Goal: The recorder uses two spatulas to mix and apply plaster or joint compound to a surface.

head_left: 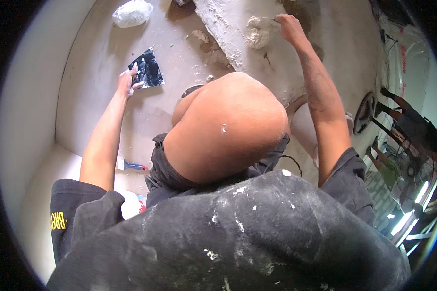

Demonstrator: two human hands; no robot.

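My left hand (pixel 129 80) grips a dark square plaster blade (pixel 148 68) smeared with white material, held over the pale floor on the left. My right hand (pixel 290 28), at the top right, is closed on a thin tool (pixel 277 19), mostly hidden, beside a lump of off-white plaster (pixel 258 36). My bare knee (pixel 238 116) is bent up between my arms.
A white bag (pixel 132 12) lies at the top left. A crusted pale board (pixel 213 26) crosses the upper middle. A blue-handled tool (pixel 136 166) and a white bucket (pixel 301 126) are near me. Other people (pixel 415 121) stand at the right, near a fan-like object (pixel 364 111).
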